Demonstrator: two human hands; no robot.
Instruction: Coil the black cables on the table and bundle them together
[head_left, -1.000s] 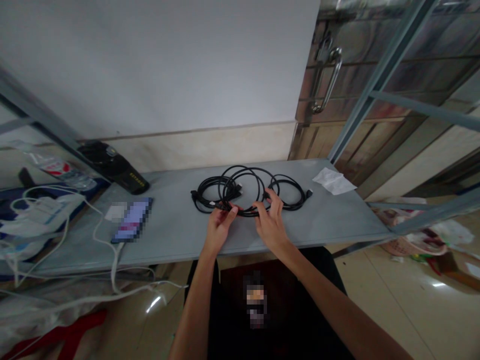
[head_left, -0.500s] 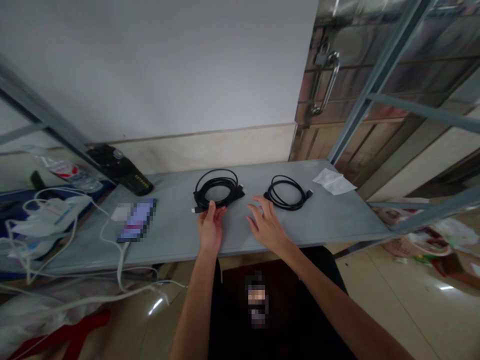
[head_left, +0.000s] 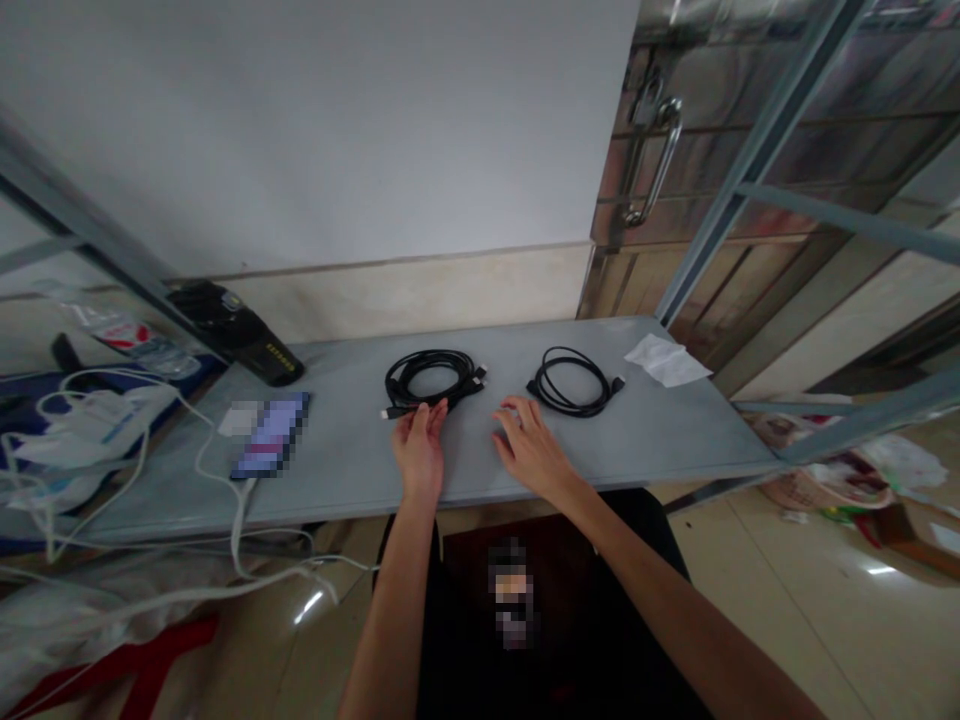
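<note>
Sitting at L on the grey table (head_left: 337,460) is a black bottle (head_left: 244,337), phone (head_left: 268,435) lying nearer me. Next, my L hand (head_left: 421,448) is touching the near edge of the thicker cable coil (head_left: 397,386), fingertips drawn together, tho can't tell if they're gripping. Further R, I'm holding my R hand (head_left: 534,447) loosely open, near the thinner coil (head_left: 574,408), w/ white paper (head_left: 667,361) lying R of that.

Blk cable coil (head_left: 435,354), held mid-frame by L hand (head_left: 421,447) & R hand (head_left: 529,445) a sec ago, now's down w/ other cables (head_left: 466,388) just L of ctr, R hand off it.
</note>
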